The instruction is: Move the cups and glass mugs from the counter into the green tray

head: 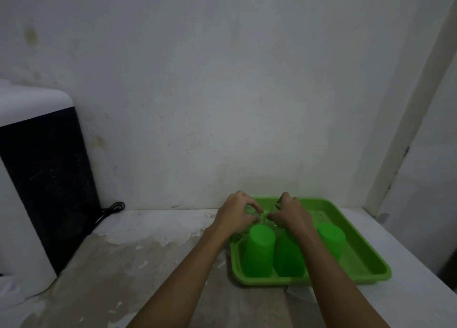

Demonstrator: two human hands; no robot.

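now both hands over green tray (371,265), left hand (235,214) closed on glass mug (251,210), right hand (289,214) gripping another

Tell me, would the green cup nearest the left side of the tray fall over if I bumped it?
Probably, yes. The green cup looks tall and narrow, so a bump near its top may tip it. It looks like thin plastic, so likely light and unlikely to break. The tray rim might stop it from rolling away.
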